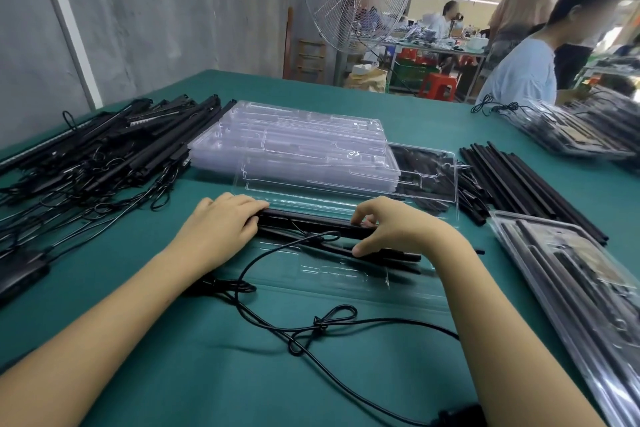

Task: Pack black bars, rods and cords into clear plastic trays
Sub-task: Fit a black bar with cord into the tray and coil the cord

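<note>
black bar looks stiff, light. left fingers press flat on one end, right fingers pinch the other.

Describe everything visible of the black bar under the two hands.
The black bar is long, slim and matt, of plastic or metal by its look. It lies crosswise on the open clear tray, near its fold. The left hand rests on its left end, fingers nearly straight; the right hand pinches it near its right end. Thinner black rods lie beside it.
</note>
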